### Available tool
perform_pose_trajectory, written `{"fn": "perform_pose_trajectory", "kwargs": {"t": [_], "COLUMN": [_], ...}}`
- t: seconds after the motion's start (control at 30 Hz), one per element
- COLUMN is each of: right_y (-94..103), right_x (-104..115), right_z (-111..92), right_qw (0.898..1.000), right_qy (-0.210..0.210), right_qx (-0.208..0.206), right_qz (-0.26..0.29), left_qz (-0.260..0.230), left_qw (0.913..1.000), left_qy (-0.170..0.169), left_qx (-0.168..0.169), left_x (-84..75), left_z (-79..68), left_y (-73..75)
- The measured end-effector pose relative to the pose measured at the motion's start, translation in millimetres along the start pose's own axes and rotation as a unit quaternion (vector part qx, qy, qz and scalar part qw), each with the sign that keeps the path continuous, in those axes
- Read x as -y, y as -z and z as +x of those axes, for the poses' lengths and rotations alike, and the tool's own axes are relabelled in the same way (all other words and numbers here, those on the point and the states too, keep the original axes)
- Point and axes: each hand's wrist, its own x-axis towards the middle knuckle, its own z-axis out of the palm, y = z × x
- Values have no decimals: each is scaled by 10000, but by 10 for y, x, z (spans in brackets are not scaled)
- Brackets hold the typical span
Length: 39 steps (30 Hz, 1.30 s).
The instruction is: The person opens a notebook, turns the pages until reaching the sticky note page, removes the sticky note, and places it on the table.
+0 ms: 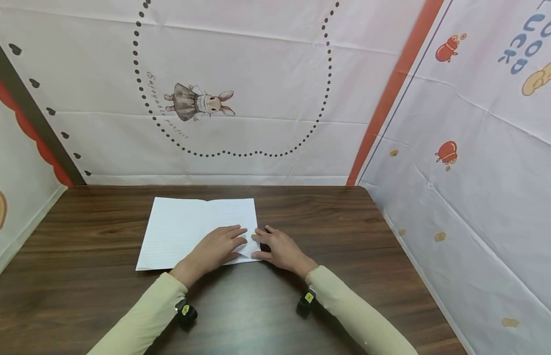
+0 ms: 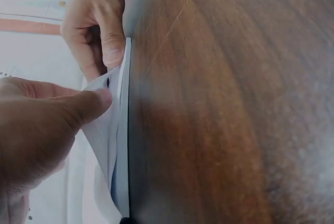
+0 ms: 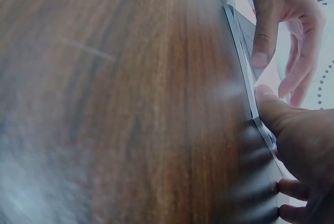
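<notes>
An open notebook (image 1: 177,229) with lined white pages lies flat on the table. My left hand (image 1: 219,248) is over its right-hand page, and the thumb and fingers pinch a lifted part of a page (image 2: 99,135), seen from the side in the left wrist view. At the notebook's right edge rests my right hand (image 1: 281,250). Its thumb (image 3: 266,98) touches the page near the lower corner, while other fingers (image 3: 293,188) spread onto the table beside the edge. The left hand (image 3: 289,31) also appears above the lifted paper in the right wrist view.
The dark wood-grain table (image 1: 346,236) extends around the notebook. A white printed cloth (image 1: 257,88) hangs behind it, and another printed cloth (image 1: 488,172) stands along the right side. Each sleeve bears a black wrist camera (image 1: 186,314).
</notes>
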Motion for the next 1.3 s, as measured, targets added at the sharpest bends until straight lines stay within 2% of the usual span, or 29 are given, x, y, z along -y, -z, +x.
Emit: {"fn": "perform_pose_trajectory", "kwargs": {"t": [0.17, 0.4, 0.53, 0.77, 0.9, 1.03, 1.17, 1.3], "right_y": [12, -3, 2, 34, 40, 49, 50, 39], "right_x": [20, 37, 49, 48, 48, 52, 46, 39], "right_z": [0, 3, -3, -25, -27, -27, -30, -39], "right_qw": [9999, 9993, 9994, 9998, 9996, 9997, 9997, 9997], "right_qy": [53, -344, -318, 181, 266, 206, 180, 203], "right_qx": [-74, -113, -79, 0, 33, 98, 147, 144], "right_qz": [126, 135, 106, -64, -66, 25, 55, 1], "left_qz": [4, -4, -182, -339, -218, 66, 330, 533], "left_qw": [9992, 9921, 9828, 9585, 9447, 9349, 9280, 9262], "left_qy": [371, 973, 1463, 2012, 2255, 2375, 2360, 2365], "left_qx": [-130, -794, -1113, -1989, -2370, -2636, -2864, -2887], "left_x": [-21, -58, -82, -38, 30, 103, 152, 207], "left_z": [-12, -40, -58, -128, -222, -353, -525, -706], "left_y": [-5, -18, 31, 170, 275, 384, 467, 522]}}
